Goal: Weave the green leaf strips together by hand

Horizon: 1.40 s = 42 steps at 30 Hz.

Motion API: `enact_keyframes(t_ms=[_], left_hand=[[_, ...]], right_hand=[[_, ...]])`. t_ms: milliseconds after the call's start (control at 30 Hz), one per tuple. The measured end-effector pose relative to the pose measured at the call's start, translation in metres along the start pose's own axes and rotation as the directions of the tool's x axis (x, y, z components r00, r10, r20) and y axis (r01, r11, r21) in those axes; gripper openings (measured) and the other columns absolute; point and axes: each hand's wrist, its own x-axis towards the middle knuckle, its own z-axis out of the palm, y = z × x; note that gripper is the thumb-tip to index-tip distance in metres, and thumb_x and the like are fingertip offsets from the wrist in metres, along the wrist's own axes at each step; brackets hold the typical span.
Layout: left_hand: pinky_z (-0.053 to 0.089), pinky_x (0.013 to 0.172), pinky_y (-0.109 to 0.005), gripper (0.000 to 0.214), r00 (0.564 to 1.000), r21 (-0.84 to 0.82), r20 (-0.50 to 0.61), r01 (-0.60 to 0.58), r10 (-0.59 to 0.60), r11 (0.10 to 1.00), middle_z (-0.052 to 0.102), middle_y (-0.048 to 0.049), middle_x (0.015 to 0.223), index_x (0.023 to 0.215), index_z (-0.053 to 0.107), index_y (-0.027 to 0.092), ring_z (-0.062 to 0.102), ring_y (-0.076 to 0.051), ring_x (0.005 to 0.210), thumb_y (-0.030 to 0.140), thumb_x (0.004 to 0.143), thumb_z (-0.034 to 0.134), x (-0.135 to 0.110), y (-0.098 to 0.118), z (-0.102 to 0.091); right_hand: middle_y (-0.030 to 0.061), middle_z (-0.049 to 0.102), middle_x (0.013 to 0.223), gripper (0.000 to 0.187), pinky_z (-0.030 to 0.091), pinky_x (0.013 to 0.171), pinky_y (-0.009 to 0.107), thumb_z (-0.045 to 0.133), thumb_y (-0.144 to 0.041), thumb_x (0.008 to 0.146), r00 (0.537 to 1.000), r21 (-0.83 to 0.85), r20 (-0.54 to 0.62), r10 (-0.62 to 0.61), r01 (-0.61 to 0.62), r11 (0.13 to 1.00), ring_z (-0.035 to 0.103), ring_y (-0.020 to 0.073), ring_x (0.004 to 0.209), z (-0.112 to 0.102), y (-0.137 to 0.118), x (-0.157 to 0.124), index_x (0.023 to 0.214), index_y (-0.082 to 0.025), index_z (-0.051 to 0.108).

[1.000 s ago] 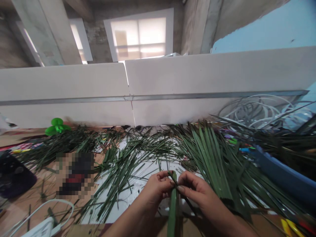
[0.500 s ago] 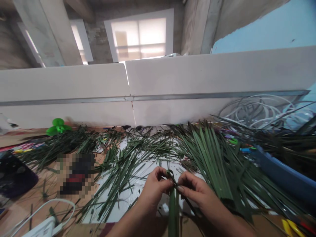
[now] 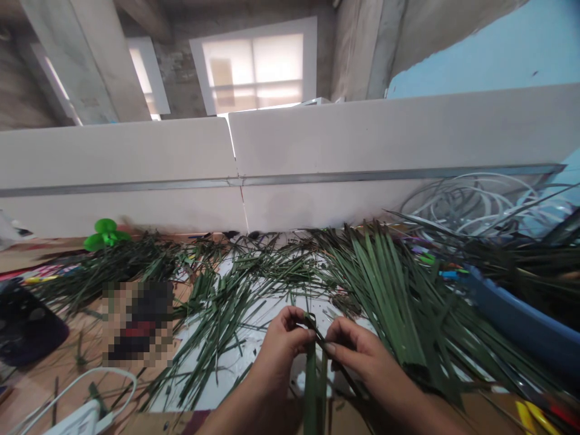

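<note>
My left hand [image 3: 283, 341] and my right hand [image 3: 360, 353] meet low in the middle of the view, both pinching the folded top of a long green leaf strip [image 3: 312, 386] that runs down toward me. A thin dark rib slants between the fingertips. Beyond the hands lies a white sheet [image 3: 254, 350] strewn with narrow green strips. A thick fan of broad green leaves [image 3: 389, 290] spreads to the right of my right hand.
A white partition wall [image 3: 317, 169] closes the far side of the desk. A green toy fan [image 3: 103, 232] stands at the back left, a dark pouch [image 3: 22, 326] at the left edge, a white cable [image 3: 90, 386] near left, a blue tub [image 3: 521, 326] and coiled white cables [image 3: 480, 202] at the right.
Both hands have crept slightly away from me along the leaf strip, still pinching its top. Nothing else on the desk has moved.
</note>
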Motion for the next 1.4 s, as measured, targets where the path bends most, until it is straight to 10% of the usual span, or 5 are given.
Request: enact_keyframes(t_ms=[400, 967, 1400], left_hand=[[0.038, 0.057, -0.022, 0.034, 0.998, 0.059, -0.045, -0.029, 0.032, 0.998, 0.053, 0.0025, 0.069, 0.074, 0.056, 0.018, 0.048, -0.011, 0.061, 0.040, 0.063, 0.081, -0.007, 0.006, 0.003], [0.042, 0.067, -0.025, 0.009, 0.915, 0.515, 0.038, -0.363, 0.403, 0.776, 0.065, -0.0005, 0.080, 0.087, 0.065, 0.020, 0.055, -0.015, 0.068, 0.023, 0.079, 0.066, -0.011, 0.004, 0.005], [0.042, 0.068, -0.024, 0.057, 0.954, 0.430, 0.215, -0.286, 0.211, 0.856, 0.061, -0.0002, 0.083, 0.136, 0.054, 0.026, 0.056, -0.015, 0.072, 0.021, 0.080, 0.066, -0.011, -0.001, 0.006]], right_hand=[[-0.0023, 0.053, 0.062, 0.019, 0.038, 0.057, 0.029, 0.066, -0.033, 0.073, 1.000, -0.029, -0.023, 0.012, -0.013, 0.999, 0.050, 0.0159, 0.061, 0.001, 0.003, 0.000, 0.067, -0.021, 0.053], [-0.0035, 0.052, 0.060, 0.026, 0.044, 0.055, 0.028, 0.073, -0.037, 0.068, 0.998, 0.131, -0.035, 0.054, -0.049, 0.990, 0.051, 0.0144, 0.058, 0.001, 0.010, 0.005, 0.065, -0.021, 0.053], [-0.0034, 0.057, 0.063, 0.043, 0.045, 0.057, 0.028, 0.079, -0.055, 0.065, 0.991, 0.191, -0.131, 0.021, 0.004, 0.982, 0.055, 0.0142, 0.057, -0.008, 0.016, 0.012, 0.072, -0.020, 0.056]])
